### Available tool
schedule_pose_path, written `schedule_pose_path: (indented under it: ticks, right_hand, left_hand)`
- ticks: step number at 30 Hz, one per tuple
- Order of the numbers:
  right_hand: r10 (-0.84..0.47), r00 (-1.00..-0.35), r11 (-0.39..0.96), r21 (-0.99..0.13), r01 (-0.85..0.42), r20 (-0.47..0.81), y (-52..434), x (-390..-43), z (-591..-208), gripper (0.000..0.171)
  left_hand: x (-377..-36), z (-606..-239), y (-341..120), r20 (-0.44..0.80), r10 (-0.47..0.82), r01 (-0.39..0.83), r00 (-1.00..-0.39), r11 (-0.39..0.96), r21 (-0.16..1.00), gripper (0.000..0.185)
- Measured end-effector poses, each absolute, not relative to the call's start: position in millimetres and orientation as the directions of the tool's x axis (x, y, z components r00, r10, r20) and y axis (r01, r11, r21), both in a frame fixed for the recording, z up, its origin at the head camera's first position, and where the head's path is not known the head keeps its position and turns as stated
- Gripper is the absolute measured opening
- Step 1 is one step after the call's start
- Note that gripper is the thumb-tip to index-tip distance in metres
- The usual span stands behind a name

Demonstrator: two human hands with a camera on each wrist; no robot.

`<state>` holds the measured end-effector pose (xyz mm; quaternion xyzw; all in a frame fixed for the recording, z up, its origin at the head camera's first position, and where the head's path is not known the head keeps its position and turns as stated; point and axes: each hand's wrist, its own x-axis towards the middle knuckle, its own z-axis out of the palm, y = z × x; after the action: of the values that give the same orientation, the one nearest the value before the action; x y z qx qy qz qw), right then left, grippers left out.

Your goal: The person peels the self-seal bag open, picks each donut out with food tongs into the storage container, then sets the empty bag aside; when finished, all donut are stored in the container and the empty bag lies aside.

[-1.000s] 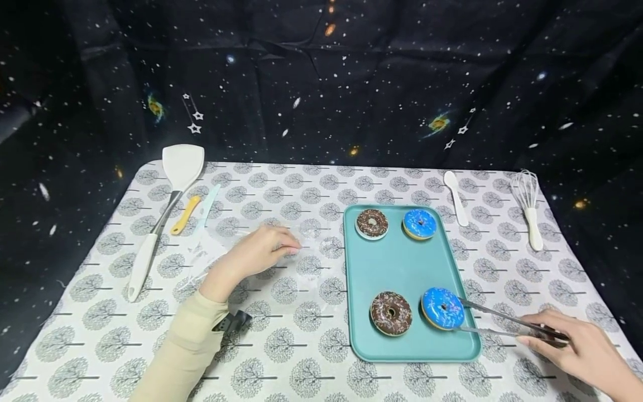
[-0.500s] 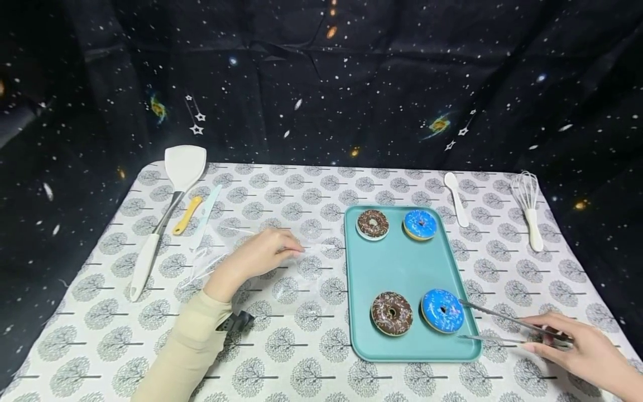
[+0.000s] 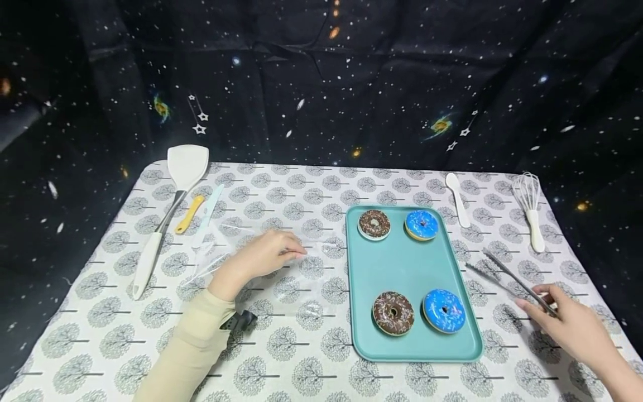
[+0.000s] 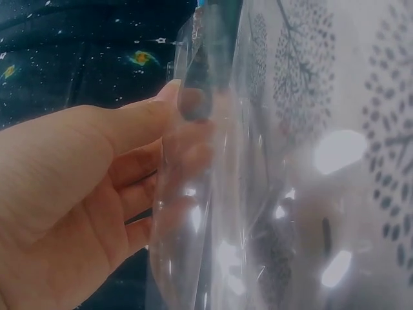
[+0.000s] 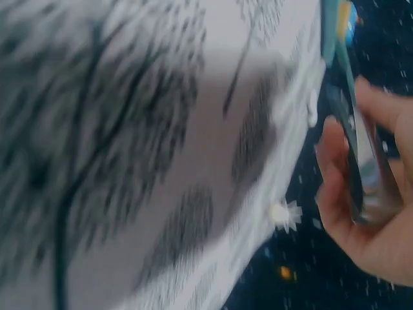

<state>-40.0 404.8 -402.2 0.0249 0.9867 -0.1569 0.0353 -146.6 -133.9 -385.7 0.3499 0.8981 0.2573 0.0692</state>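
Observation:
My left hand (image 3: pixel 268 254) pinches the edge of a clear plastic bag (image 4: pixel 226 213) between thumb and fingers; the bag spreads over the cloth left of the tray. Metal tongs (image 3: pixel 519 283) are in my right hand (image 3: pixel 572 324), their arms apart with nothing between the tips, over the cloth right of the tray. On the teal tray (image 3: pixel 397 268) lie two chocolate donuts, one far left (image 3: pixel 374 224) and one near left (image 3: pixel 393 313). Two blue-iced donuts share it, one far right (image 3: pixel 421 224) and one near right (image 3: pixel 444 310).
A white-headed spatula (image 3: pixel 187 166), a yellow-handled utensil (image 3: pixel 190 214) and a pale blue plastic knife (image 3: pixel 211 206) lie at the left. A white spoon (image 3: pixel 457 200) and a whisk (image 3: pixel 530 212) lie at the far right. A dark starry curtain (image 3: pixel 321 84) hangs behind the table.
The tongs have let go of the near blue donut, which stays on the tray. My right hand has swung them up and right, off the tray. My left hand has hardly moved.

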Motion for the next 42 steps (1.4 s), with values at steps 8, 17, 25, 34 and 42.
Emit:
schedule_pose_path:
  ticks: [8,17,25,34,42]
  right_hand:
    - [0.157,-0.986,0.951,-0.259,0.168,-0.064,395.5,-71.9,-396.3,0.069]
    - [0.25,-0.963,0.951,-0.164,0.263,-0.096,400.6,-74.3,-399.1,0.075]
    - [0.118,-0.971,0.991,-0.04,0.129,-0.209,381.6,-70.0,-401.1,0.075]
    - [0.142,-0.969,0.988,-0.029,0.151,-0.202,378.5,-64.8,-411.1,0.074]
    - [0.154,-0.96,0.983,-0.068,0.173,-0.233,381.6,-62.5,-410.6,0.079]
  left_hand:
    - [-147.3,-385.8,-127.9,0.065,0.675,0.611,-0.735,0.617,0.497,0.017]
    - [-151.0,-378.9,-123.0,0.11,0.673,0.625,-0.731,0.596,0.504,0.015]
    - [-148.1,-377.6,-125.7,0.097,0.661,0.614,-0.744,0.62,0.488,0.016]
    - [-144.1,-381.0,-120.8,0.063,0.655,0.602,-0.753,0.647,0.467,0.02]
    - [-136.5,-386.2,-114.9,-0.116,0.605,0.508,-0.787,0.744,0.433,0.039]
